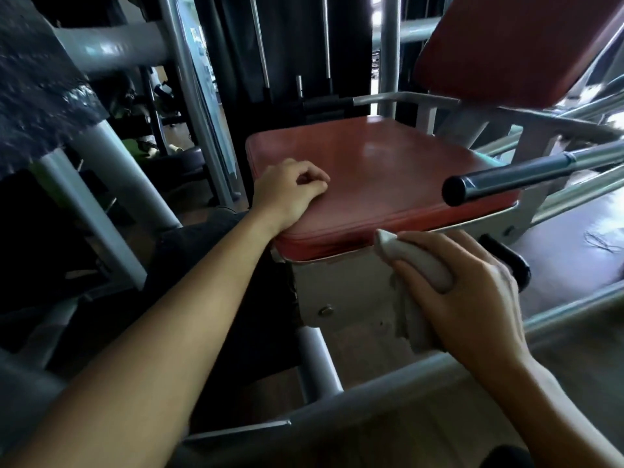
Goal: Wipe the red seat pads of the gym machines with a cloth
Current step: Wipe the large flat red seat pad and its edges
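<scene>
Here: square red vinyl seat pad [388, 177], cloth off the pad.
Right hand [472, 292] grasps bunched pale-grey cloth [422, 265] below its front edge; left hand [290, 190] rests on top, loosely curled, empty. Next, probably: lift cloth onto pad.

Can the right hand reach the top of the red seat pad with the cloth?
Probably yes. The right hand holds the cloth at the front edge of the seat pad; its middle lies bare between the left hand and the black bar.

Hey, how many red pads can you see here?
2: the seat pad in the middle, with the left hand resting on its left edge, and the tilted back pad at upper right. More may be out of frame.
</scene>
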{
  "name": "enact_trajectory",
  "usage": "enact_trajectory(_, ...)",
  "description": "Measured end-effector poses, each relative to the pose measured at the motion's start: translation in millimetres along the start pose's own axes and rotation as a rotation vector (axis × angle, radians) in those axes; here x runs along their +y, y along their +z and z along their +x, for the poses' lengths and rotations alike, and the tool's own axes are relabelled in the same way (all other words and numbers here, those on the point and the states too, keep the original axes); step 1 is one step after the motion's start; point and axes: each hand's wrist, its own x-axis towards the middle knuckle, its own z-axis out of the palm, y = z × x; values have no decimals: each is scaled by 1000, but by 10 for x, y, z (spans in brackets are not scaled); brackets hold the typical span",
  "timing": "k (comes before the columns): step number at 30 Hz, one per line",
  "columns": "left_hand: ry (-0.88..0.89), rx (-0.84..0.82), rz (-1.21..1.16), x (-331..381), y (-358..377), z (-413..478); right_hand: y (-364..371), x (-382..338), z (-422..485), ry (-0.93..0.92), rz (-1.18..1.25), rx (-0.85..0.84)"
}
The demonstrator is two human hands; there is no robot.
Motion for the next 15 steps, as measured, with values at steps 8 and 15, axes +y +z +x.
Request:
enact_trajectory(8,-10,2,5,19,10,-12,416,40,-7,161,99,240)
enact_trajectory(15,5,28,10,-26,49,44,1038,-390,-28,-73,66,321)
